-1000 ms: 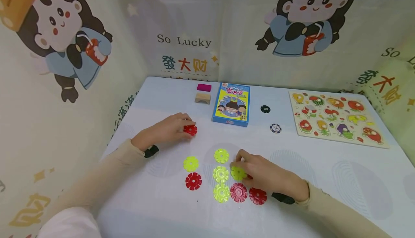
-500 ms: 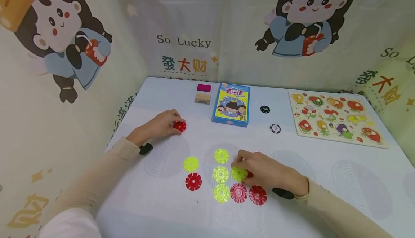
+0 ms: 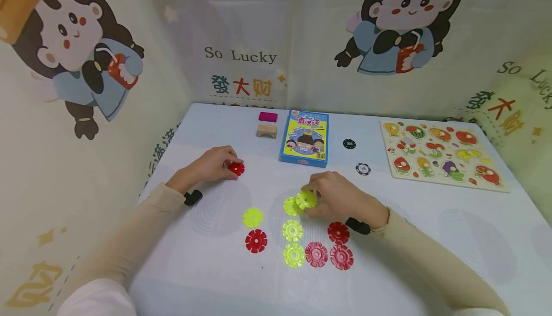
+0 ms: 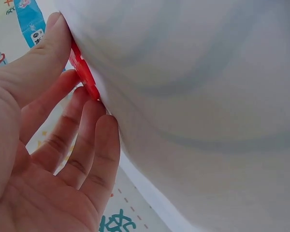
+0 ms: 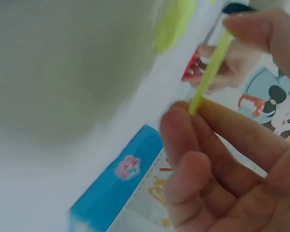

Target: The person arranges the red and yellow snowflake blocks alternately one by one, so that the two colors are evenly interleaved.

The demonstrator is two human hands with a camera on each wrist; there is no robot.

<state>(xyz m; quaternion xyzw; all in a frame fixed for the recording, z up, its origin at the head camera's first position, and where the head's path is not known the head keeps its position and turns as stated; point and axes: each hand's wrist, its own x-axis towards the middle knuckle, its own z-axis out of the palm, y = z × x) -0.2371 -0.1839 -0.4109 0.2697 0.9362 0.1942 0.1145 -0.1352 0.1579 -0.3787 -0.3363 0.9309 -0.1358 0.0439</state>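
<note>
My left hand (image 3: 211, 164) pinches a red notched plastic disc (image 3: 235, 169) by its edge, left of the table's middle. In the left wrist view this red disc (image 4: 83, 72) lies along the table surface between thumb and fingers. My right hand (image 3: 336, 193) holds a yellow-green notched disc (image 3: 306, 199), which overlaps another yellow-green disc (image 3: 291, 207) in the head view. Seen edge-on in the right wrist view, the held disc (image 5: 211, 72) is between thumb and fingertips. Nearer the front lie a column of yellow-green discs (image 3: 293, 231) and red discs (image 3: 341, 257) beside it.
A yellow-green disc (image 3: 252, 218) and a red disc (image 3: 256, 241) lie apart on the left. Behind the hands stand a blue-and-yellow box (image 3: 304, 139), a wooden arch block (image 3: 266, 131) and a magenta block (image 3: 268, 117). Poker chips (image 3: 363, 169) and a fruit puzzle board (image 3: 440, 155) lie rightward.
My right hand has carried the yellow-green disc away from me and leftward, uncovering a red disc. My left hand has moved left with its red disc, then slowed.
</note>
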